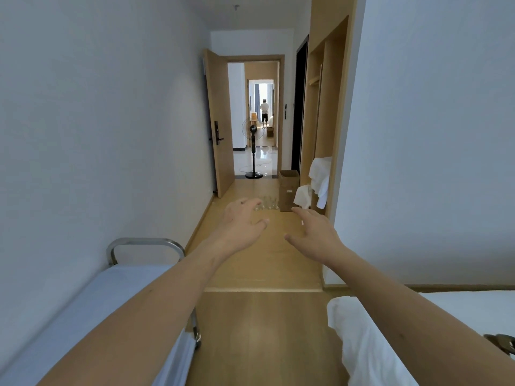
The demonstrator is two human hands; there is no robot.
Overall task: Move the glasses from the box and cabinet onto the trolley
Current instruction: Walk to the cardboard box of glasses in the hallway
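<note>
Standing at near left against the wall, the trolley (117, 282) carries a pale top and a steel handle. Farther down the wooden floor, a cardboard box (289, 190) stands beside the cabinet (324, 107). Clear glasses (268, 203) cluster left of it. Left hand (242, 222) and right hand (315, 235) reach forward, fingers relaxed, holding nothing.

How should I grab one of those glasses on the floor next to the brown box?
Probably by its side wall, hand coming from above and from this near side. The glasses stand on the floor in a tight cluster beside the cardboard box, so the front ones are the easiest to reach. Both the left hand and the right hand are open and empty.
</note>
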